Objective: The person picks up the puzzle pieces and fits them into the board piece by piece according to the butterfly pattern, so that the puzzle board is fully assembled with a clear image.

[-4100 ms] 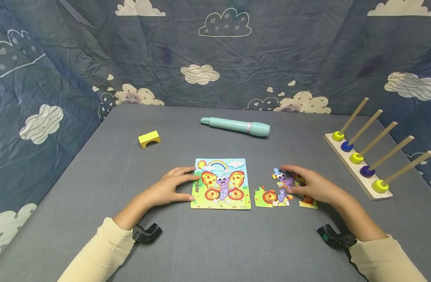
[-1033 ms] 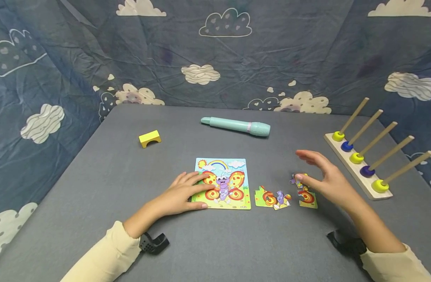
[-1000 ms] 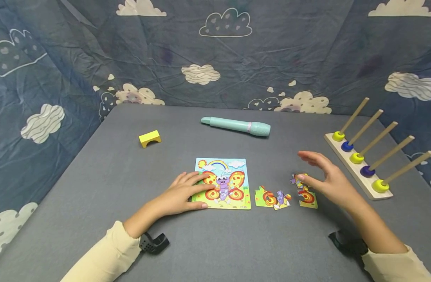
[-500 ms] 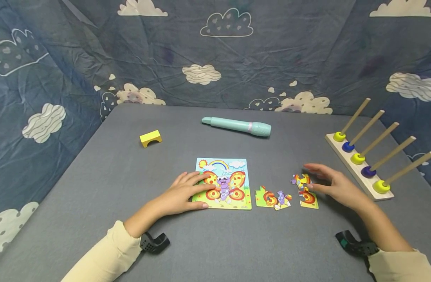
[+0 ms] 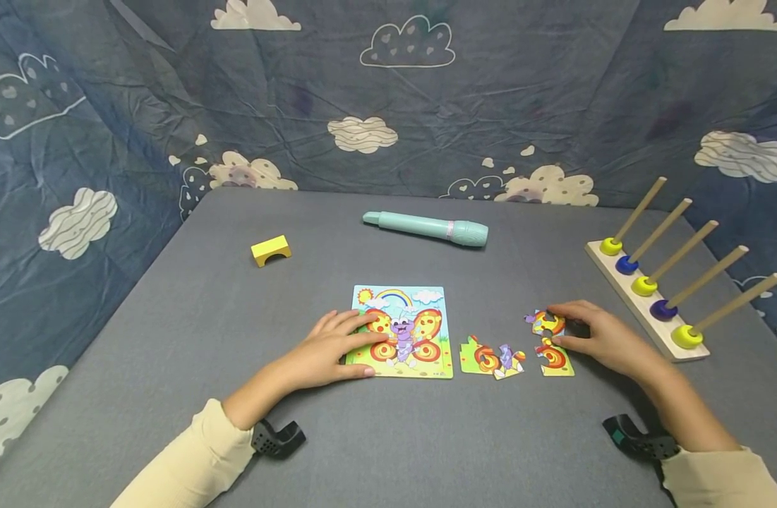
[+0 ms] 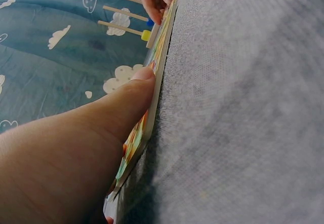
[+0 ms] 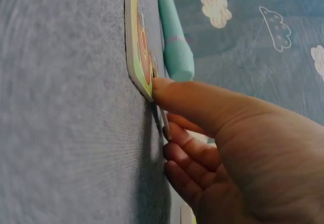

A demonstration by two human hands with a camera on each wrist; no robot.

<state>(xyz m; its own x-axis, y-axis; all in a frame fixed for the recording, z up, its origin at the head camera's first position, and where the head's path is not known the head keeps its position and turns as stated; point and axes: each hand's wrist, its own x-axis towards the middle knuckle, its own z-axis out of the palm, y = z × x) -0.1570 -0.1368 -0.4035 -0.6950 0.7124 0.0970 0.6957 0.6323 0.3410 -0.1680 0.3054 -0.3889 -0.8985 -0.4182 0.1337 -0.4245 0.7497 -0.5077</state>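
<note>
My left hand [image 5: 331,353] rests flat on the left part of a square butterfly picture board [image 5: 420,300], thumb on its lower edge. In the left wrist view that thumb [image 6: 121,102] lies on the board's edge. To the right, my right hand [image 5: 607,342] pinches a yellow, red and purple jigsaw piece [image 5: 540,325] between thumb and fingers. Just below it lies a red-spiral jigsaw piece [image 5: 558,360], its thick edge close to the thumb in the right wrist view. Two more pieces, a green-and-orange one [image 5: 473,358] and a purple one [image 5: 507,361], lie beside the board.
A mint-green toy microphone [image 5: 420,224] lies behind the board. Far left is a yellow arch block [image 5: 270,250]. Along the right stands a wooden peg rack [image 5: 648,303] with coloured beads. A cloud-patterned cloth [image 5: 502,92] hangs behind the grey table.
The left hand slid onto the board from its edge. The piece with the purple face is gone from beside it. The right hand lowered and now grips the upper right piece, which has turned slightly.
</note>
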